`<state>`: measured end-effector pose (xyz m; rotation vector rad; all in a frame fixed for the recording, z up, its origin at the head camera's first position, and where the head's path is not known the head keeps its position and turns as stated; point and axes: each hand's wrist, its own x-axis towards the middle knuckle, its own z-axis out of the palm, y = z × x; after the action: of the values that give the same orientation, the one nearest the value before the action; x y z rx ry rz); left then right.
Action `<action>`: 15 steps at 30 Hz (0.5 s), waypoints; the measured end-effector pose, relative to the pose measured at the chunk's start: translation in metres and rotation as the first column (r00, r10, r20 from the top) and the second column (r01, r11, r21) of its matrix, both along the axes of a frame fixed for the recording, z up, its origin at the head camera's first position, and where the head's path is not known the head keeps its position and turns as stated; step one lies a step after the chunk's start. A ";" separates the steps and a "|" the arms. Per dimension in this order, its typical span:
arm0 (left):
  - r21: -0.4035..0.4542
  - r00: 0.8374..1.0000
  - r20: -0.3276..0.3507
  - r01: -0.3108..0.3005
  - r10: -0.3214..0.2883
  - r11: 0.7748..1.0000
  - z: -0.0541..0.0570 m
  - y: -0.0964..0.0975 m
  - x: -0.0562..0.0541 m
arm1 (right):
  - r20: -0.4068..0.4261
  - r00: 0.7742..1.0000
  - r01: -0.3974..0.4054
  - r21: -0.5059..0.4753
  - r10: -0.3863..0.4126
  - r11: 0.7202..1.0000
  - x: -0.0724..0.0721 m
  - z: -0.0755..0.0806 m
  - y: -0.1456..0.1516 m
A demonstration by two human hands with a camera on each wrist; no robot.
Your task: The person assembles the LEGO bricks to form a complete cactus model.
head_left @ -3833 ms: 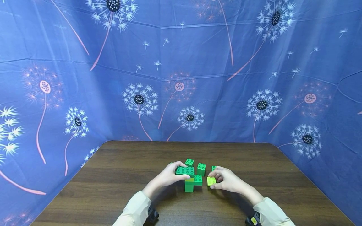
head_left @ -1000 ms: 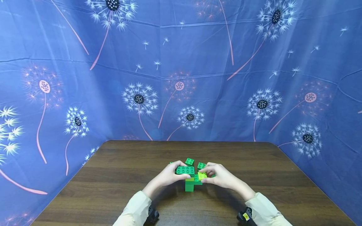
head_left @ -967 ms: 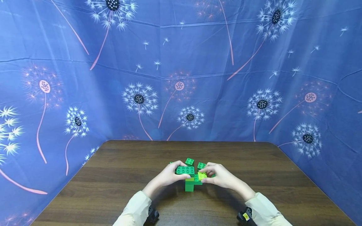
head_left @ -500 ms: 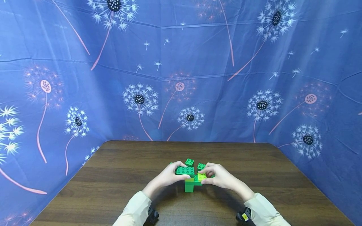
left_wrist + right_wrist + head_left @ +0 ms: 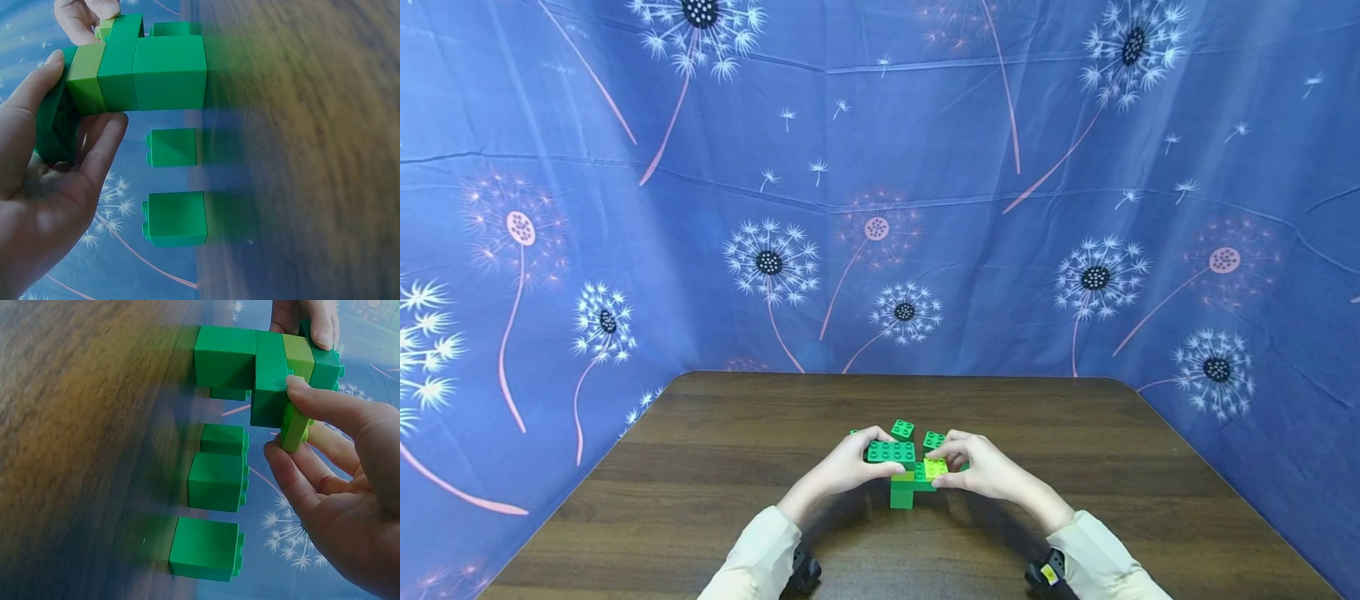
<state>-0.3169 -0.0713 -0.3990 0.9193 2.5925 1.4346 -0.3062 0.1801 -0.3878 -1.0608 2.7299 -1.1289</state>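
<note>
A stack of toy building bricks stands at the middle of the table. Its base is a green block [image 5: 902,498], topped by a long green brick [image 5: 267,400] reaching right. Above that comes a lime brick [image 5: 87,75], then another long green brick [image 5: 891,452] overhanging to the left. My left hand [image 5: 850,462] grips this top brick, thumb in front and fingers behind. With thumb and fingertips, my right hand [image 5: 988,468] pinches a second lime brick [image 5: 292,428] at the right end of the lower long brick. In the right wrist view this brick sits slightly tilted there.
Loose green bricks stand on the wooden table [image 5: 700,500] behind the stack: one brick [image 5: 902,430] straight behind, another brick [image 5: 935,440] close to my right fingers. The right wrist view shows a further brick [image 5: 203,548]. A blue dandelion-print cloth [image 5: 970,208] hangs behind.
Since the oldest frame, my right hand has moved left with the lime brick, from beside the stack to over the lower long brick's right end. My left hand keeps its hold.
</note>
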 end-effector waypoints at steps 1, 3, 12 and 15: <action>-0.001 1.000 -0.001 0.000 0.000 1.000 0.000 0.000 0.000 | 0.003 1.000 0.001 0.000 -0.001 1.000 0.000 0.000 0.000; 0.002 1.000 -0.001 0.001 -0.001 1.000 0.000 0.000 0.000 | 0.006 1.000 0.002 0.002 -0.002 1.000 -0.001 0.000 0.000; 0.009 1.000 0.008 0.006 -0.006 1.000 0.000 0.000 0.000 | 0.008 1.000 0.011 0.010 -0.011 1.000 0.000 0.001 0.000; 0.008 1.000 0.010 0.004 -0.004 1.000 -0.002 0.000 0.000 | 0.009 1.000 0.018 0.019 -0.018 1.000 0.000 0.001 0.000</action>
<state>-0.3174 -0.0711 -0.4009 0.9150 2.5782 1.4465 -0.3057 0.1796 -0.3867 -1.0286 2.7427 -1.1052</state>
